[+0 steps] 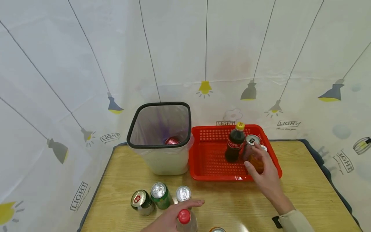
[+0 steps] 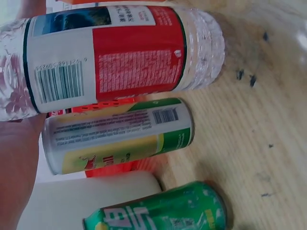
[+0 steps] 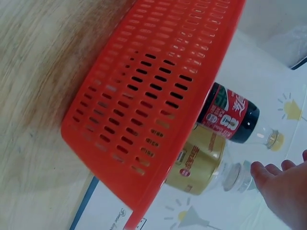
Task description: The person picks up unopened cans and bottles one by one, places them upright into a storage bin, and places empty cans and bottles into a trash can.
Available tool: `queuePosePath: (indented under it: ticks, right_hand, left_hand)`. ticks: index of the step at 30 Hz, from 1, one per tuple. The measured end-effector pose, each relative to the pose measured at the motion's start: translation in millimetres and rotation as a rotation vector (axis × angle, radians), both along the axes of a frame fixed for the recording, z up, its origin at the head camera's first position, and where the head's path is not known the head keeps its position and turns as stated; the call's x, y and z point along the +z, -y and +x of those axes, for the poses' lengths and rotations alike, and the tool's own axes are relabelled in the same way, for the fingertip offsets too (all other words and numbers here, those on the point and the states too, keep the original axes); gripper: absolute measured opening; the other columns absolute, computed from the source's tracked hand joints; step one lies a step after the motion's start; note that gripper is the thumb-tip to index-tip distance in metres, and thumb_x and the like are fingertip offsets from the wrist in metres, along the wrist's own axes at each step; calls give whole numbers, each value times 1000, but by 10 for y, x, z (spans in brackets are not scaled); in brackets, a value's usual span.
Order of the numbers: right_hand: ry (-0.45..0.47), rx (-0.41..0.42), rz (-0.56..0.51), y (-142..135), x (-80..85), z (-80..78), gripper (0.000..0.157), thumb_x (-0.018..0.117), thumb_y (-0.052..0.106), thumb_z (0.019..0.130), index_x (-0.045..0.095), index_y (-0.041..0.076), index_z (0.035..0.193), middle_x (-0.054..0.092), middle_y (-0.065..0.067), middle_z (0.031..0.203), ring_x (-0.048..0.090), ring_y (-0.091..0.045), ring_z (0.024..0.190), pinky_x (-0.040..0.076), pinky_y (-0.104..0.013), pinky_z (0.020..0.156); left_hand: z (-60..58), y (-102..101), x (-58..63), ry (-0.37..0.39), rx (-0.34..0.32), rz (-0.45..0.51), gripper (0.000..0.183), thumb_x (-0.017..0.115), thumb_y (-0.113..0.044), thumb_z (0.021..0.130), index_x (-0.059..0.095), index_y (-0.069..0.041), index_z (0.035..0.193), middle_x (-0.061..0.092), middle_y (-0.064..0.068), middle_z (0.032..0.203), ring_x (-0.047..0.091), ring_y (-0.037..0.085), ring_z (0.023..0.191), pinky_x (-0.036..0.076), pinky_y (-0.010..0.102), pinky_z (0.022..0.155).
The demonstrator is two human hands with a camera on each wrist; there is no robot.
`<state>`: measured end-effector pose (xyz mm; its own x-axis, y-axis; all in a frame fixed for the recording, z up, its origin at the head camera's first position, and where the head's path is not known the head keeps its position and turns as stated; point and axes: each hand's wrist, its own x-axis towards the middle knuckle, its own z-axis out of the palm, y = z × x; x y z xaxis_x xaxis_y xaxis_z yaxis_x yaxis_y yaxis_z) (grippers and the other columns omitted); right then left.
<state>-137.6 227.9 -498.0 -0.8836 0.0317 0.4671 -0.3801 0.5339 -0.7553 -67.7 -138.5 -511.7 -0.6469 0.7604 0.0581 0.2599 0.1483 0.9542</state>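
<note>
In the head view my left hand (image 1: 176, 212) is behind a clear plastic bottle with a red cap (image 1: 184, 216), one finger stretched out to the right. The left wrist view shows this bottle's red and white label (image 2: 134, 52) close up beside the palm (image 2: 19, 163). My right hand (image 1: 268, 175) is over the red basket (image 1: 203, 177), thumb and fingers spread around a gold-labelled bottle (image 3: 196, 163) with a white cap. In the right wrist view its fingertips (image 3: 259, 170) are near that cap; contact is unclear. A cola bottle (image 1: 236, 141) and a can (image 1: 251, 141) stand beside it.
Left of the basket stands a bin (image 1: 162, 161) lined with a bag, a red can (image 1: 172, 140) inside. In front are a dark green can (image 1: 142, 202), a green can (image 1: 161, 195) and a slim can (image 2: 120, 136). Another can's top (image 1: 217, 229) shows at the bottom edge.
</note>
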Motion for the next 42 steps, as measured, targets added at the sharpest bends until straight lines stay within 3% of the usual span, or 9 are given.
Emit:
queuePosePath:
  ticks: [5, 9, 12, 13, 18, 22, 28, 34, 42]
  right_hand:
    - [-43, -43, -9, -102, -3, 15, 56, 72, 3, 94, 52, 4, 146, 46, -10, 158, 48, -5, 130, 34, -12, 105]
    - [14, -115, 36, -265, -26, 51, 56, 69, 11, 98, 48, 3, 149, 45, -14, 158, 45, -31, 140, 40, -47, 114]
    - [84, -156, 117, -404, -89, 77, 65, 68, 21, 100, 40, 2, 155, 41, -20, 159, 45, -48, 135, 42, -75, 99]
    - [108, -163, 151, -450, -120, 81, 69, 69, 25, 100, 36, 1, 157, 38, -23, 160, 44, -50, 135, 41, -78, 95]
    - [215, -127, 364, -649, -321, 87, 91, 66, 41, 101, 17, -7, 162, 17, -30, 167, 24, -55, 147, 29, -77, 107]
    - [249, -90, 506, -757, -482, 85, 99, 60, 50, 102, 7, -8, 162, 6, -32, 168, 8, -53, 153, 17, -72, 117]
    - [293, -83, 639, -802, -584, 92, 101, 55, 58, 102, 14, -15, 158, 8, -37, 165, 6, -54, 153, 17, -72, 117]
    - [367, -69, 688, -806, -622, 107, 100, 48, 62, 103, 22, -20, 154, 11, -40, 163, 10, -56, 151, 22, -73, 114]
    - [402, -59, 631, -787, -637, 107, 103, 48, 63, 103, 15, -18, 156, 8, -39, 164, 8, -55, 152, 19, -70, 117]
  left_hand:
    - [25, -41, -81, 9, 1, 111, 52, 81, -11, 89, 61, -16, 137, 62, 4, 142, 56, 20, 133, 43, 37, 112]
    - [50, -72, -106, -70, 27, 142, 32, 78, -10, 93, 66, -14, 122, 69, 3, 127, 62, 17, 120, 49, 34, 105]
    - [57, -90, -119, -147, 48, 154, 27, 77, -8, 93, 67, -13, 117, 70, 3, 118, 65, 15, 113, 51, 34, 101]
    - [59, -94, -122, -151, 52, 157, 26, 77, -8, 93, 67, -13, 116, 70, 2, 116, 65, 14, 111, 51, 33, 100]
    - [51, -106, -135, -187, 60, 165, 22, 76, -8, 93, 68, -11, 113, 72, 3, 112, 66, 12, 107, 54, 33, 96]
    - [63, -111, -110, -121, 72, 147, 20, 75, -11, 94, 69, -11, 113, 72, 3, 111, 66, 12, 106, 53, 32, 96]
    - [84, -126, -80, -56, 87, 119, 19, 76, -13, 94, 69, -12, 112, 71, 2, 112, 65, 12, 106, 53, 31, 97]
    - [75, -160, -46, -49, 111, 97, 20, 76, -11, 92, 70, -14, 111, 71, 0, 109, 65, 10, 103, 53, 30, 95]
    - [29, -271, -1, -119, 110, 127, 21, 75, -6, 90, 70, -17, 107, 72, -2, 103, 66, 7, 96, 57, 27, 86]
